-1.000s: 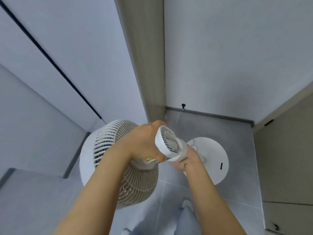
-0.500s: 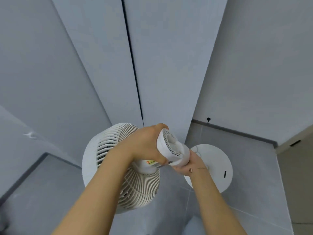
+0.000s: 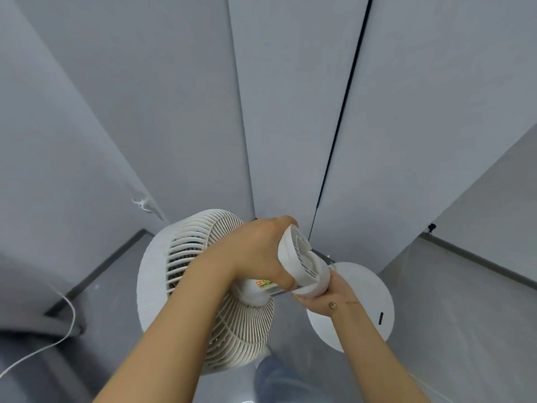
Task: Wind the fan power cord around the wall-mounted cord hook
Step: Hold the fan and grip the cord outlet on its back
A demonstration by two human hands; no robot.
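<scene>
White plastic fan [image 3: 220, 289], round ribbed grille, cylindrical vented motor housing, round flat base [image 3: 366, 289]. Left hand [image 3: 255, 251] curled round motor housing from above; right hand [image 3: 322, 298] grips housing underside, fingers mostly hidden. Thin white power cord [image 3: 62, 321] lies curved on grey floor lower left, runs off frame edge. Small white wall hook [image 3: 143, 203] on left grey panel, blurry. Fan pole hidden. Versus earlier frame: view swung left, hook nearer centre, cord newly visible; grips unchanged.
</scene>
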